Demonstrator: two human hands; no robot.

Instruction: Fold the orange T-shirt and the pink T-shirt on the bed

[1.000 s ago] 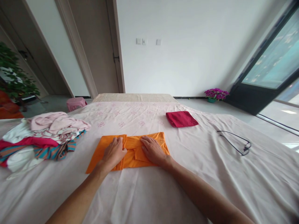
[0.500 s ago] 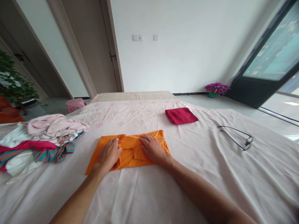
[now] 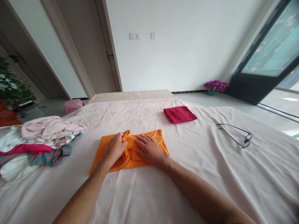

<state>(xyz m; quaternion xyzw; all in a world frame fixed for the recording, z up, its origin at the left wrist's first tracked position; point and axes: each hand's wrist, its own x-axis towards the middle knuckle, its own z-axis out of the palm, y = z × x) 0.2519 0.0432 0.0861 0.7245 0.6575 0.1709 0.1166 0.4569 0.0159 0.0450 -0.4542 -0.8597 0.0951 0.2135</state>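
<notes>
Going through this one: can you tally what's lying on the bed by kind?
Folded or part-folded garments: 2, the orange garment, gripped by the left hand and pressed by the right hand, and the red garment.
Heap of unfolded clothes: 1, pieces inside uncountable.
Hanger: 1.
Total: 4.

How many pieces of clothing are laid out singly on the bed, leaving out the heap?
2. An orange garment lies in front under the left hand and right hand; a folded red garment lies farther back, to the right. The heap may hide others.
</notes>
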